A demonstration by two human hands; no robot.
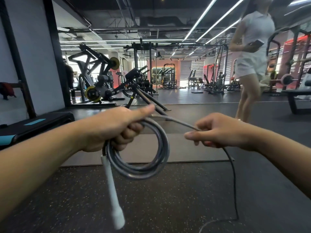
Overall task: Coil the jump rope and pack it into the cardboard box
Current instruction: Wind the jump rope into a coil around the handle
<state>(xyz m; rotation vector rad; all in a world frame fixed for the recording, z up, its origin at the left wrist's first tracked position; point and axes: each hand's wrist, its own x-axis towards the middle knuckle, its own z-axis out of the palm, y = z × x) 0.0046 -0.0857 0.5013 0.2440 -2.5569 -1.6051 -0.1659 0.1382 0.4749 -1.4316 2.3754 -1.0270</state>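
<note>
Left hand [111, 130] is clenched around several grey loops of the rope [151, 167], thumb laid along the top. The coil hangs below and right of the fist, roughly round, strands bunched together. A white handle [111, 185] dangles from the coil just under the left hand, tilted, lower end motion-blurred.

Right hand [218, 132] pinches the free run of rope between thumb and fingers. That strand stretches nearly taut from the left fist across to the right hand. Past the right hand it drops as a thin dark line to the floor [151, 207] and curls away at the bottom edge.

Floor is dark speckled rubber; a lighter grey mat [193, 148] lies behind the coil. No cardboard box in view. No readable writing or brand on rope or handle.

Background: gym machines [101, 81] with yellow weight plates at left, racks at right, ceiling strip lights. A person in white [252, 56] stands at upper right, holding a dark phone-like object. A black step platform with blue patches [33, 125] sits at left.
</note>
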